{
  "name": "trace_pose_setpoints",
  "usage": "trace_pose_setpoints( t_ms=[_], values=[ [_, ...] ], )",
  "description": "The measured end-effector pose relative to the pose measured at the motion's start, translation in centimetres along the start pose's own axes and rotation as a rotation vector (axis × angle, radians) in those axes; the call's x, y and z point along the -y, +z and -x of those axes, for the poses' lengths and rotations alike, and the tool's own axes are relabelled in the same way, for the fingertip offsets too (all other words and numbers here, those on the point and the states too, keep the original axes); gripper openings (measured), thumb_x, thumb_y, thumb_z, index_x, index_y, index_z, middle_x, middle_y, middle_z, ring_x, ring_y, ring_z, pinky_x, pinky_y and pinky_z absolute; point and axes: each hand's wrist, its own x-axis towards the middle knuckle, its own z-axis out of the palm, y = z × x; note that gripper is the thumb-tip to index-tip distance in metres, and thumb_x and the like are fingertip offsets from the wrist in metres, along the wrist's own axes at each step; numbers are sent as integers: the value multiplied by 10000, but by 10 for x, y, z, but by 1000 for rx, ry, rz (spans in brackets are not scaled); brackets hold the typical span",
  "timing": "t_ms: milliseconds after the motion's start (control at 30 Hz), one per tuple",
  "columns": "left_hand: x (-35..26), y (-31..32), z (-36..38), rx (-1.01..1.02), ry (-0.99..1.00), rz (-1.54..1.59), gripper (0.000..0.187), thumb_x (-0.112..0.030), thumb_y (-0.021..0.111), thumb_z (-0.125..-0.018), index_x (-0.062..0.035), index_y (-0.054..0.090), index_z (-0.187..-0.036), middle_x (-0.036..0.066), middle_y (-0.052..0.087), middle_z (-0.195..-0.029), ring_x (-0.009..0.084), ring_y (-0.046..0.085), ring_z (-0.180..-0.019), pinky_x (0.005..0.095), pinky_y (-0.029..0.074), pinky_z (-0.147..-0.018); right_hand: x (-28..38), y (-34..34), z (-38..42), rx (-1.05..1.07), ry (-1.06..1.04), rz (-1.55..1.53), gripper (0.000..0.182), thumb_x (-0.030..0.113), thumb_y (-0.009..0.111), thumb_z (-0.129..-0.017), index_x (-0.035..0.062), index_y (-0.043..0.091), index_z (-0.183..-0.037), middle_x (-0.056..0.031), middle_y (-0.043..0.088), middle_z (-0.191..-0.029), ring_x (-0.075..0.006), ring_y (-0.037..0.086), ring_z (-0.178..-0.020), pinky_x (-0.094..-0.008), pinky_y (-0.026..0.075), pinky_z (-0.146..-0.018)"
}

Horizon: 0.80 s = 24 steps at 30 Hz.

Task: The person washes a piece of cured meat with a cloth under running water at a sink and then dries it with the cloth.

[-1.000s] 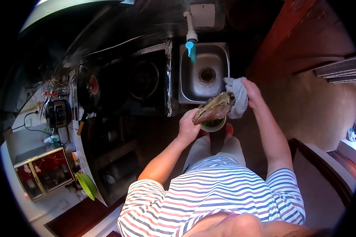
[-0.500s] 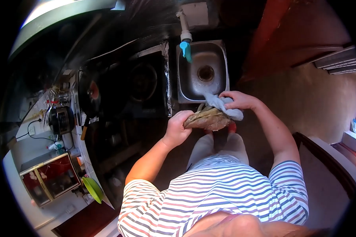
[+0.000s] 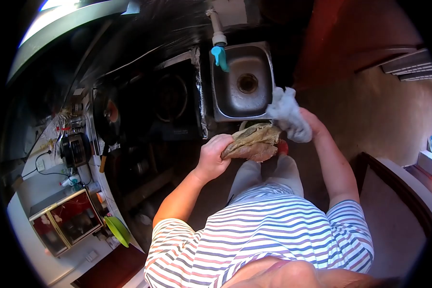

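1. With the left hand, near the middle of the frame, we are gripping the left end of the slab; the fingers are curling closely around it.
2. The slab is hanging level, just below the sink in the frame, showing a tan, folded upper side and a pinkish lower face.
3. With the right hand, right of centre, we are holding the cloth; the bunched fabric is covering most of the fingers, so we are not able to tell how far they are closing.
4. The cloth is spreading between that hand and the sink's lower right corner, its lower edge meeting or overlapping the slab's right end; we cannot tell which.
5. The sink, at upper centre, is showing bare metal walls and a dark round drain, with the teal-handled tap reaching over its upper left corner.
6. At left, the pan is showing a reddish patch inside, too dim to identify.
7. At lower left, the glass-fronted cabinet is holding indistinct shapes, and the green bowl is sitting beside it, tilting.
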Motion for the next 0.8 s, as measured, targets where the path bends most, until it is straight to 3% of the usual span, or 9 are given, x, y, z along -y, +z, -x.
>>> trace_pose_setpoints(
  t_ms=[33, 100, 233, 433, 500, 600, 700, 767, 800],
  values=[
    [-1, 1, -2, 9, 4, 4, 357, 86, 576, -578, 8, 555, -925, 156, 587, -901, 333, 575, -843, 335, 466, -750, -3, 28, 1, -125, -113, 655, 408, 178, 603, -773, 10, 528, -1138, -85, 589, -1028, -163, 577, -898, -284, 464, -807],
    [-3, 1, -7, 14, 28, -18, 354, 90, 575, -581, 8, 555, -925, 156, 587, -896, 332, 574, -834, 337, 467, -741, -12, 75, -6, -16, -221, 1383, 490, 195, 654, -718, 4, 520, -1149, -99, 576, -1057, -189, 545, -970, -305, 417, -887],
    [2, 0, -7, 40, -32, -8, 351, 89, 572, -589, 5, 559, -929, 150, 589, -882, 324, 577, -823, 333, 467, -738, -18, 62, -21, -75, -223, 1230, 569, 197, 664, -685, 17, 494, -1197, -99, 554, -1112, -194, 509, -1034, -308, 383, -928],
    [10, 1, 2, 76, -118, 30, 347, 74, 579, -604, 6, 563, -944, 151, 591, -870, 304, 585, -804, 310, 464, -734, -33, 32, -27, -310, -195, 969, 460, 57, 613, -648, -1, 535, -1097, -86, 586, -986, -171, 555, -909, -276, 440, -809],
    [7, -2, 3, 91, -310, 115, 359, 45, 565, -609, 20, 556, -967, 126, 601, -866, 234, 592, -799, 283, 456, -750, -38, 0, -32, -546, -230, 753, 461, -7, 576, -664, -12, 522, -1122, -78, 600, -959, -169, 578, -881, -285, 472, -764],
    [19, 3, 4, 27, -538, 293, 388, 11, 543, -608, 33, 551, -995, 91, 604, -867, 163, 574, -808, 263, 447, -767, -16, 15, -26, -424, -251, 436, 376, 15, 562, -727, 8, 535, -1103, -60, 609, -926, -146, 602, -801, -272, 489, -716],
    [37, 19, 1, -54, -681, 357, 407, -11, 528, -605, 37, 551, -1009, 69, 598, -868, 134, 557, -816, 259, 445, -773, 6, 40, -30, -354, -336, 991, 260, 142, 564, -754, 0, 594, -970, -40, 608, -852, -119, 573, -746, -277, 472, -658],
    [41, 28, -7, -25, -726, 346, 420, -12, 538, -606, 30, 558, -1023, 109, 619, -895, 190, 589, -853, 271, 445, -808, 9, 88, -36, -244, -389, 1380, 203, 158, 562, -764, -6, 583, -881, -56, 578, -759, -102, 518, -703, -267, 442, -642],
    [41, 34, -11, -41, -738, 373, 425, -7, 539, -597, 35, 559, -1020, 111, 619, -893, 190, 588, -858, 271, 445, -809, 1, 93, -51, -183, -379, 1610, 189, 158, 548, -776, -7, 579, -863, -121, 578, -744, -184, 554, -689, -297, 448, -643]
  ],
)
